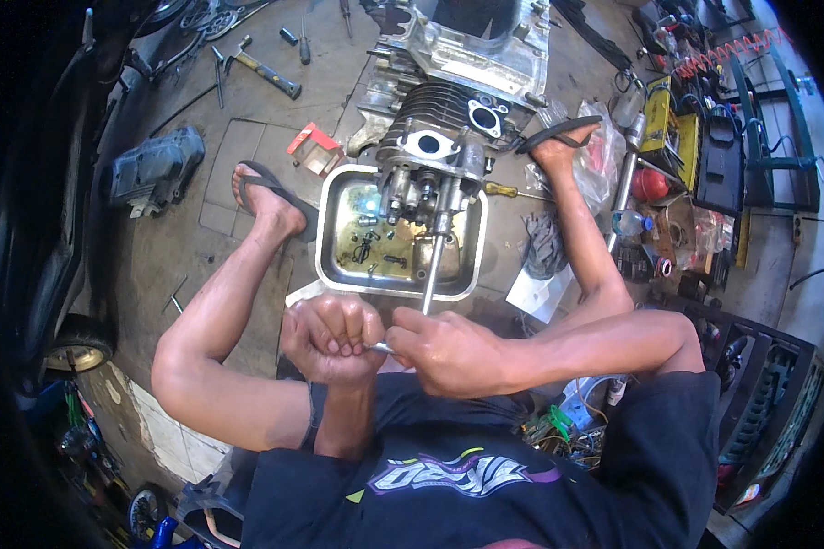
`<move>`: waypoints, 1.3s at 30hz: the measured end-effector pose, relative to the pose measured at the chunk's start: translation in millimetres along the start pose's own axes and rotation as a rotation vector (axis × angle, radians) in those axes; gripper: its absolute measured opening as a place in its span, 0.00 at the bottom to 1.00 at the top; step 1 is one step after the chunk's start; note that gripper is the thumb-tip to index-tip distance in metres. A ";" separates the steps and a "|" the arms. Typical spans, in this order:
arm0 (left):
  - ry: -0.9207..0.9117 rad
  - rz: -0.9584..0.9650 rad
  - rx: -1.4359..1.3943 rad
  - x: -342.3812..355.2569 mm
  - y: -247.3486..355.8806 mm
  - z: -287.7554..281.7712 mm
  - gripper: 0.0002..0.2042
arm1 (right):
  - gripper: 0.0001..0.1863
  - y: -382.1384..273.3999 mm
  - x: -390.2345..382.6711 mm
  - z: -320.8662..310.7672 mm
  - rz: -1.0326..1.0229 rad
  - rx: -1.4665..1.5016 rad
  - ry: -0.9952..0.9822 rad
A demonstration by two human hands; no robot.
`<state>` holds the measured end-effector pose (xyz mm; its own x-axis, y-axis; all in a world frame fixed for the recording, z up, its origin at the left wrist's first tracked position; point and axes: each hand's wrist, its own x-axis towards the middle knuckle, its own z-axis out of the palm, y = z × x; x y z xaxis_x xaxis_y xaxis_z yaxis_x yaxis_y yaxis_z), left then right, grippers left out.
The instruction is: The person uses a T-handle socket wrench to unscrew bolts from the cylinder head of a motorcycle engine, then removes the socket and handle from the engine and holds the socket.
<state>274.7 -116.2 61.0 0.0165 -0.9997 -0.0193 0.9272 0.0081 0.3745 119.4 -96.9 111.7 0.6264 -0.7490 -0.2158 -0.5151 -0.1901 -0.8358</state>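
Observation:
A long T-handle socket wrench (pixel 436 265) runs from the engine's near end back to my hands. My left hand (pixel 332 337) is closed, fingers curled around one end of its crossbar. Wrapped around the bar near the shaft is my right hand (pixel 449 352); a short piece of metal shows between the two fists. The wrench's far end meets the finned engine cylinder head (pixel 428 144), where the exact contact is hard to see. Beneath that end sits a metal tray (pixel 324 240) with oily liquid, bolts and small parts in it.
The engine block (pixel 499 59) lies beyond the head, between my feet. A hammer (pixel 270 73) and a screwdriver (pixel 304 48) lie far left, a grey cover (pixel 160 166) at left. To the right are a yellow-handled screwdriver (pixel 519 191), a dark glove (pixel 546 245) and a yellow toolbox (pixel 661 128).

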 end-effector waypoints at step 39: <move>0.147 0.091 0.040 23.3 40.9 -0.9 0.24 | 0.16 -38.8 43.3 -6.2 -0.004 -0.311 -0.120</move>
<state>313.3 -139.2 75.0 0.1570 -0.9805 -0.1179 0.9038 0.0945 0.4174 162.8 -126.0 137.9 0.6841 -0.6710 -0.2859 -0.6544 -0.3915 -0.6470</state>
